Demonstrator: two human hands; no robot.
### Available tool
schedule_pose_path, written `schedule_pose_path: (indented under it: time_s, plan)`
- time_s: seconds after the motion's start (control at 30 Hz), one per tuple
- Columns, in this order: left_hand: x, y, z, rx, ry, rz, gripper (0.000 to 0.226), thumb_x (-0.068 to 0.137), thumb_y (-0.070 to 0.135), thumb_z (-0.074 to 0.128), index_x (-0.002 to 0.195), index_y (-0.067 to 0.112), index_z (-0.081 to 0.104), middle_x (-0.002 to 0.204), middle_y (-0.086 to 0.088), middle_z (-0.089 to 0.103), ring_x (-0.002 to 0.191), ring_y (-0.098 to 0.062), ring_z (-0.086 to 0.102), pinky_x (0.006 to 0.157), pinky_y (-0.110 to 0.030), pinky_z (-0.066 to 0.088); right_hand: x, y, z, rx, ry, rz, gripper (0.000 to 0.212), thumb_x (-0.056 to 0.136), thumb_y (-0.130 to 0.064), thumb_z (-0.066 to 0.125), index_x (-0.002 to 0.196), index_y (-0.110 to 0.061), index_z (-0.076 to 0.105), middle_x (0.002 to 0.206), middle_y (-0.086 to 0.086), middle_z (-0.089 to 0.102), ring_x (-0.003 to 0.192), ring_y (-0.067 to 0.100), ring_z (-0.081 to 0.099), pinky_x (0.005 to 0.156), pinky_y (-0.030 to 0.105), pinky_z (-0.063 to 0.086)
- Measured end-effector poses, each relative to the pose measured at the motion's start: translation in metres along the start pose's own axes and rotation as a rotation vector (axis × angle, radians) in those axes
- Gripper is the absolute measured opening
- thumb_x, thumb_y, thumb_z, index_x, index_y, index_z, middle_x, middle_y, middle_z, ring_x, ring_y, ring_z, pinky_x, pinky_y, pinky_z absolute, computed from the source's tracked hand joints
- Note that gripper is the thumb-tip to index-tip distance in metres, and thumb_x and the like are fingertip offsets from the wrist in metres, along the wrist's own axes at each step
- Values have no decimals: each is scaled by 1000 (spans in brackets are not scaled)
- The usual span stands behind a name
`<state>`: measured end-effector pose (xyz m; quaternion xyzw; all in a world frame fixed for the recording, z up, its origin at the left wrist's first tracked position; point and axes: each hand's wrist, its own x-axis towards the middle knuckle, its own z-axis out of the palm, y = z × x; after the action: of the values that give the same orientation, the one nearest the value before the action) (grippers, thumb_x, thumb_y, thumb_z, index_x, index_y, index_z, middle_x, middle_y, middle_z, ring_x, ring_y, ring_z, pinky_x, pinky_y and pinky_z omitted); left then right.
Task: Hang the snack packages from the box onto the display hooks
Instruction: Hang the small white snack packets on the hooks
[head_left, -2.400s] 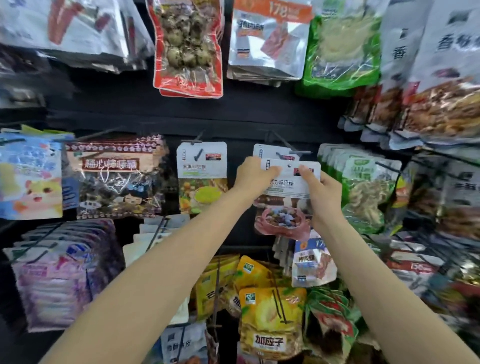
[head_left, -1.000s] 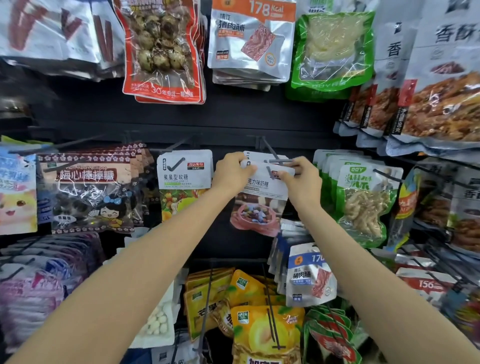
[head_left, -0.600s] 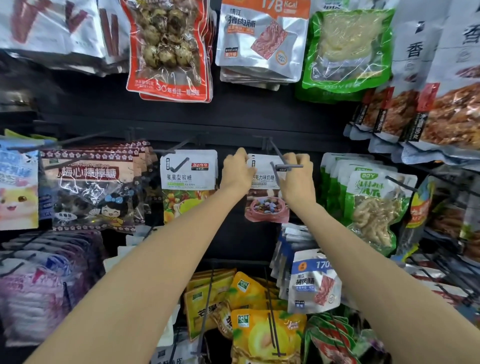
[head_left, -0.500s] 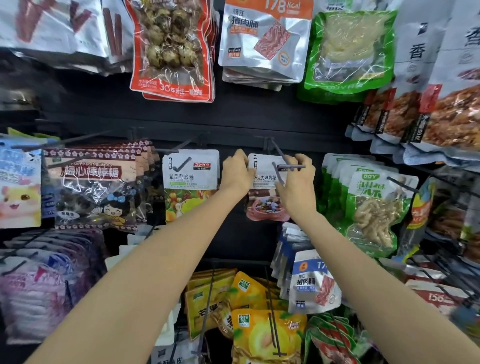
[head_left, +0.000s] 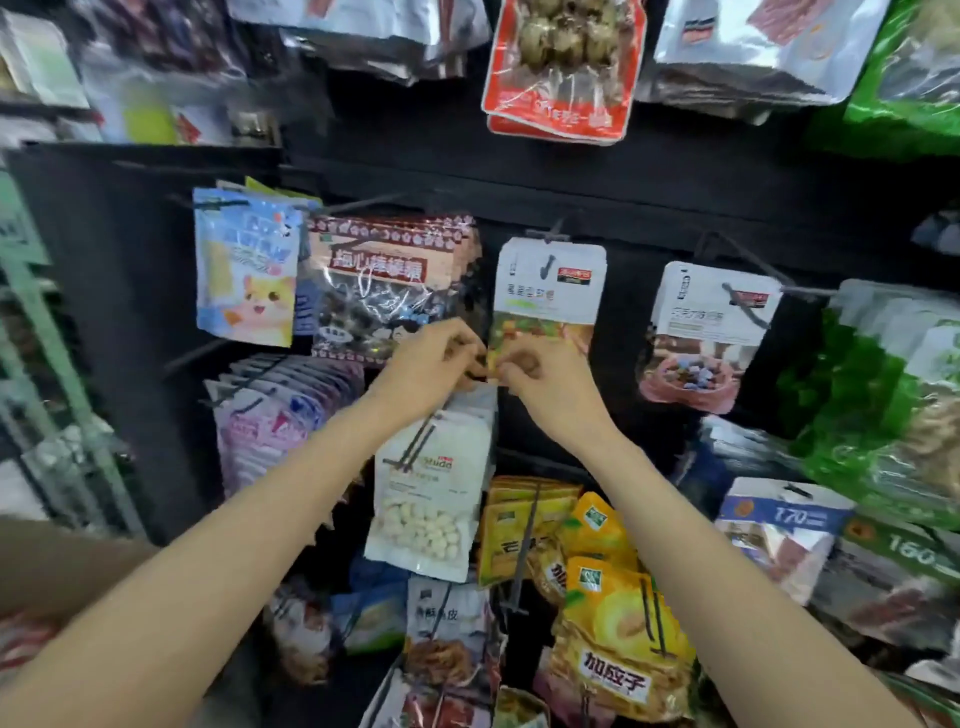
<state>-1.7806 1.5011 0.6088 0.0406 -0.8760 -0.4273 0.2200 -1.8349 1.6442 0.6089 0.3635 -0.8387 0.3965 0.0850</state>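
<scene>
Both hands meet at the middle of the display wall, fingers curled inward and touching each other at the lower left corner of a white-topped candy packet that hangs from a black hook at about twelve o'clock from them. The left hand has its fingertips bent toward that corner, and the right hand faces it with thumb and fingers drawn together; they seem to pinch the packet's bottom edge between them, though motion blur makes the exact hold hard to read. At three o'clock from the hands, well apart, a second white-topped packet with a pink bowl of sweets printed on it hangs alone on its own hook. At six o'clock, directly under the hands, a white bag of small round pale sweets hangs on a peg, its top just under the wrists. At ten o'clock is a clear bag with a dark red patterned header, and beside it, further toward nine o'clock, a light blue packet showing a cartoon cat. A row of pink and purple packets hangs at eight o'clock. At five o'clock lie yellow packets of dried fruit. Green packets crowd the right edge at three o'clock, and a red-bordered packet of brown eggs hangs at one o'clock overhead.
</scene>
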Motion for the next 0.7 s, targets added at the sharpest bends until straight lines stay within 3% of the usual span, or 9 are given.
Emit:
schedule_pose_path:
  time_s: [0.13,0.23,0.33,0.43,0.53,0.7]
  plan:
    - [-61,-81,-79,62,127,-211,11,96,9,48,91,11,57,78,-3,64,71,-20,65,68,-27,54,4,-58,93,86,-228,-65,12,94,-13,53,91,-20,63,86,-3,64,83,17,62,79,34,50]
    - [-115,-147,-142,180,198,-366,12,95,8,49,86,11,57,74,-2,65,72,-22,65,70,-27,53,-1,-106,176,127,-378,-104,15,93,-9,53,97,-11,67,89,0,66,83,15,61,77,26,48]
    - [-172,-216,-205,277,252,-523,14,92,11,50,84,15,60,82,-10,71,77,-26,67,76,-36,54,-13,-155,266,105,-529,-163,15,91,-10,53,95,-12,68,87,4,68,79,16,58,72,27,45]
    - [-225,-284,-265,459,294,-701,17,91,19,52,99,12,66,96,-14,69,91,-33,64,80,-38,49,-24,-198,357,56,-692,-198,16,94,-17,51,100,-15,65,96,5,68,84,20,62,73,33,49]
    - [-268,-348,-311,480,231,-904,20,91,21,50,102,11,63,103,-18,66,97,-36,61,80,-39,49,-33,-232,440,-16,-847,-197,18,97,-18,48,105,-15,63,86,0,60,73,14,59,66,28,43]
    - [-307,-451,-353,398,-27,-1127,31,95,19,44,112,-5,55,108,-21,61,103,-34,58,78,-35,45,-51,-251,573,-82,-1031,-105,27,92,-11,51,119,-10,57,114,15,63,108,30,57,86,33,44]
